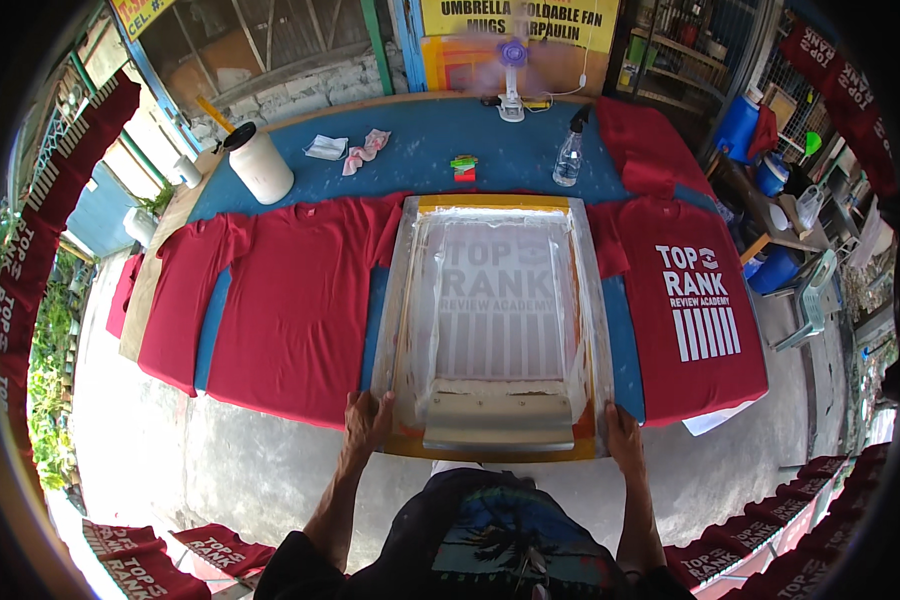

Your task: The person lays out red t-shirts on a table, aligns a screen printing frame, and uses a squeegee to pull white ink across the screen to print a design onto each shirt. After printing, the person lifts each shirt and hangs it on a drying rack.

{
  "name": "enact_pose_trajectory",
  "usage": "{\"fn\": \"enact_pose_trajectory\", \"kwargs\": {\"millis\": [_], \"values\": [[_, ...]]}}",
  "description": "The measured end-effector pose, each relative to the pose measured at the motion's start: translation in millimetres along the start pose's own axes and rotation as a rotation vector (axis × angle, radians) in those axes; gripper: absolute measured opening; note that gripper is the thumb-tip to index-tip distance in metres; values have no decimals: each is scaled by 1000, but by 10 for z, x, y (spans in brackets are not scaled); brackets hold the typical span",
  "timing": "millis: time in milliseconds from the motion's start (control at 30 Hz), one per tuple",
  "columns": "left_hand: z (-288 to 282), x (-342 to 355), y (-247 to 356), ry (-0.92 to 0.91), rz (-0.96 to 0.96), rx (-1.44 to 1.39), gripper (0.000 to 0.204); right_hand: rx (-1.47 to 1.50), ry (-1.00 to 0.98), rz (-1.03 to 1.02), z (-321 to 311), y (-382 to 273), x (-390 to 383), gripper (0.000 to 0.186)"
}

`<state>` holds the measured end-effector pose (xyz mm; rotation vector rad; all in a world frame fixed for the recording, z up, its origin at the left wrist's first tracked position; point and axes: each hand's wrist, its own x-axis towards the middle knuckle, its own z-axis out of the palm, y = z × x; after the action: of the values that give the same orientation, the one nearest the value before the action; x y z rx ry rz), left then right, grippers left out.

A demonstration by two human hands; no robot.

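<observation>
A large screen-printing frame with a pale mesh is in front of me, over the table's near edge. White lettering and stripes show through its mesh. My left hand is closed round the frame's near left corner. On the opposite side, my right hand grips the near right corner. A wide metal-edged squeegee rests inside the frame at its near end. To the right lies a red T-shirt with a white print. Left of the frame, a plain red T-shirt is spread flat. Whatever lies beneath the frame is mostly hidden.
The blue-topped table bears a white tub, a spray bottle, a small fan, a face mask and another red shirt. Printed red shirts hang around me. A green chair stands right.
</observation>
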<state>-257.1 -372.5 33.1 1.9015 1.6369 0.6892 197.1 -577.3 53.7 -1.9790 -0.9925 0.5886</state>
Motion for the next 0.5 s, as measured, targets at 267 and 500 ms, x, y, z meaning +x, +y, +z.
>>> {"fn": "enact_pose_trajectory", "kwargs": {"millis": [267,500], "values": [[57,-61,118,94,47,-30,57,-139,-69,138,-52,-54,-28,49],[27,-130,128,102,29,20,54,-152,-3,-64,71,216,-23,35]]}}
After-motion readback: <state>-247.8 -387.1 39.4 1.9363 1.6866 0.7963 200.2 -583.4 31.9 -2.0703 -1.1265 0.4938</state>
